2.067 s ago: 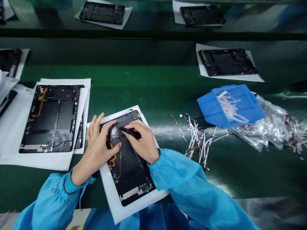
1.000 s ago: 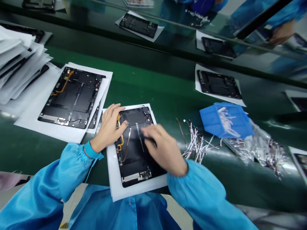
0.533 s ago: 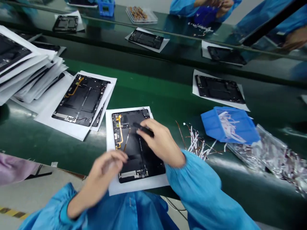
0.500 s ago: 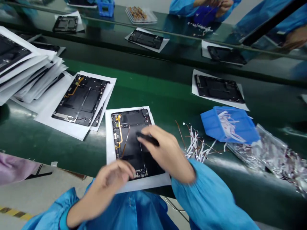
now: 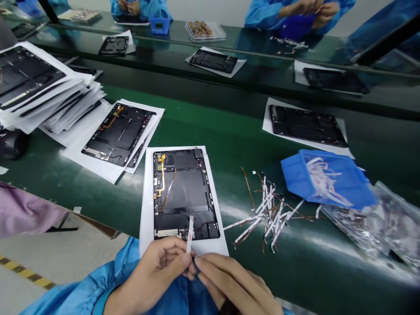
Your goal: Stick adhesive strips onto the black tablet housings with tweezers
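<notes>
My left hand [image 5: 164, 271] pinches a narrow white strip with red marks [image 5: 190, 232] between thumb and fingers, its free end pointing up. Close against it, my right hand [image 5: 234, 280] is closed around a slim black tool [image 5: 227, 307], mostly hidden by the fingers; its dark tip meets the left fingertips. Just beyond both hands lies an opened black tablet housing [image 5: 187, 188] on white paper [image 5: 147, 210]. An orange flex cable [image 5: 163, 175] runs along its left side, and a thin brown-and-white strip [image 5: 169, 190] lies slanted across it.
Loose strips [image 5: 269, 214] lie in a heap right of the housing, beside a blue bin [image 5: 297, 173] and clear plastic bags [image 5: 390, 218]. Another housing [image 5: 120, 133] and a stack of papered housings [image 5: 65, 100] are at left. More housings [image 5: 308, 124] lie farther back; co-workers' hands [image 5: 310, 11] show beyond.
Both hands have drawn back from the housing towards my body and come together. The white strip now shows in my left hand. The view has shifted slightly.
</notes>
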`<state>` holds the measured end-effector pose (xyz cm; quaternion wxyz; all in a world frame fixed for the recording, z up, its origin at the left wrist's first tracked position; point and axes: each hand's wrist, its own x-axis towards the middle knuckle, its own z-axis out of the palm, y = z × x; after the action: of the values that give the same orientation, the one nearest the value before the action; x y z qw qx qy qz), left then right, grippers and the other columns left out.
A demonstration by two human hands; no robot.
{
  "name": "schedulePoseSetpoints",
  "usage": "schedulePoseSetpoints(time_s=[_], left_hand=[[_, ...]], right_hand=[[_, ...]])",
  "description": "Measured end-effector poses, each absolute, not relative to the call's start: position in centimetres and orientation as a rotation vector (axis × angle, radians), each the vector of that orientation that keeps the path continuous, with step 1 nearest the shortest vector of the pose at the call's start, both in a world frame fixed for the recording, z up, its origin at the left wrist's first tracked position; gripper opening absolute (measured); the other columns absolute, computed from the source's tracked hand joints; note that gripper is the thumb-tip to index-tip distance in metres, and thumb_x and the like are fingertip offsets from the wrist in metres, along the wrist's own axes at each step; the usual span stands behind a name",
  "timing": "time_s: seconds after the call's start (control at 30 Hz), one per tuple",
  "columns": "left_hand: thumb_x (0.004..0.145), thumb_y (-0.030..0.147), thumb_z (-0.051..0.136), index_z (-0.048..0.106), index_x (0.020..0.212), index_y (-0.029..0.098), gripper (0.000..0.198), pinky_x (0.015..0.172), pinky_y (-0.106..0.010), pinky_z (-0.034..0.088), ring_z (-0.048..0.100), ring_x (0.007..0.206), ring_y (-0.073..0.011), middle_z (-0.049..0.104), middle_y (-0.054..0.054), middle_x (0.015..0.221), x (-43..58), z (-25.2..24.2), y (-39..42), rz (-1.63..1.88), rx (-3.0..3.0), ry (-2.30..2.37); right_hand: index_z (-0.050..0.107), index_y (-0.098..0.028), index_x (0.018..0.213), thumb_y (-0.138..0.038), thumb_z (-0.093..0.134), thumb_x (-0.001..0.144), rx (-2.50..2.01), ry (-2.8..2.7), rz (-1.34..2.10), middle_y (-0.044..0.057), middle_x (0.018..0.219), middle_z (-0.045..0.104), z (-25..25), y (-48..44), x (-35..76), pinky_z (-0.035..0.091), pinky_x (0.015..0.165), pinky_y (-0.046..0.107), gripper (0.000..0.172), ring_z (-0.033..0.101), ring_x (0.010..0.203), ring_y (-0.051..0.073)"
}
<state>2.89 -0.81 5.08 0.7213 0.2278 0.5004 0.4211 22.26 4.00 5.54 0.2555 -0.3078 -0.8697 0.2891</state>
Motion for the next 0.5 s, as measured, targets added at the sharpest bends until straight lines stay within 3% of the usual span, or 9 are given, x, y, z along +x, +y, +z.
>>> schedulePoseSetpoints(time_s=[0.13, 0.33, 0.5], left_hand=[[0.093, 0.040, 0.064, 0.073, 0.083, 0.017, 0.026, 0.066, -0.019, 0.055, 0.070, 0.067, -0.0118, 0.075, -0.003, 0.072, 3.0, 5.5, -1.0, 0.897, 0.798, 1.284], [0.096, 0.021, 0.060, 0.074, 0.103, 0.027, 0.017, 0.078, -0.017, 0.056, 0.073, 0.084, -0.0103, 0.077, 0.002, 0.093, 3.1, 6.1, -0.4, 0.871, 1.359, 1.408], [0.098, 0.009, 0.053, 0.066, 0.113, 0.020, 0.023, 0.080, -0.020, 0.055, 0.067, 0.087, -0.0108, 0.073, -0.002, 0.097, 3.0, 6.0, 0.1, 1.013, 1.819, 1.347]], right_hand=[[0.060, -0.020, 0.132, -0.016, 0.046, 0.099, -0.756, -2.435, 0.779, 0.005, 0.120, 0.072, 4.9, 4.7, 22.8, 0.060, 0.085, 0.020, 0.036, 0.072, 0.103, 0.015], [0.061, -0.019, 0.130, -0.021, 0.053, 0.099, -0.797, -2.399, 0.675, 0.005, 0.117, 0.073, 4.9, 5.1, 23.2, 0.059, 0.083, 0.021, 0.032, 0.073, 0.099, 0.014], [0.062, -0.018, 0.126, -0.007, 0.039, 0.096, -0.795, -2.406, 0.602, 0.004, 0.115, 0.074, 5.0, 5.1, 23.6, 0.058, 0.084, 0.021, 0.040, 0.073, 0.097, 0.014]])
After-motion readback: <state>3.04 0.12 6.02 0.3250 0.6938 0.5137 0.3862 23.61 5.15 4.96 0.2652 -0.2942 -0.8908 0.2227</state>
